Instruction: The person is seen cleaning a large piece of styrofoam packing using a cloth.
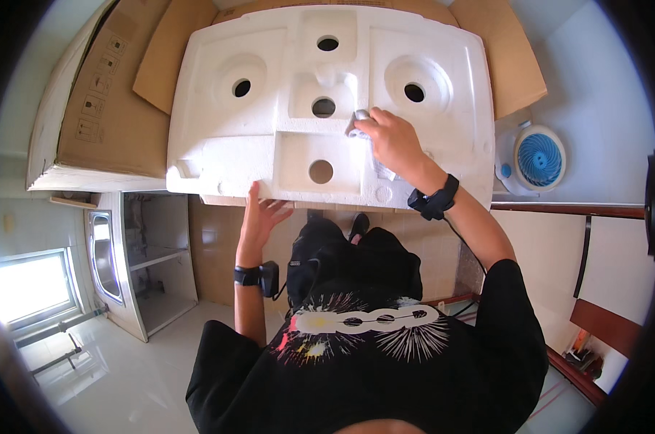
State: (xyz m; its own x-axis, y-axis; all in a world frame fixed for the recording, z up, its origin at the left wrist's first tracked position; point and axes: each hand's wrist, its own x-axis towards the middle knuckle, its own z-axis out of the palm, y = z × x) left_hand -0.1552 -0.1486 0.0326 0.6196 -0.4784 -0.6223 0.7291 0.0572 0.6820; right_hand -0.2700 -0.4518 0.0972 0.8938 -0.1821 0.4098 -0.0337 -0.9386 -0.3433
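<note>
A large white molded foam packing piece (235, 157) with several round holes lies in front of me, over a cardboard box. My right hand (390, 138) grips a crumpled grey cloth (357, 125) against the foam, just right of the middle recess. More thin, pale material (383, 165) hangs below that hand; what it is I cannot tell. My left hand (262, 217) is at the foam's near edge, thumb on the top side and fingers spread below the rim. It holds nothing else visible.
Open cardboard flaps (501, 65) surround the foam. At the left stands another cardboard box (110, 108), above a cabinet with shelves (159, 260). A white fan with blue blades (540, 155) is at the right. A bright window (32, 287) is at the lower left.
</note>
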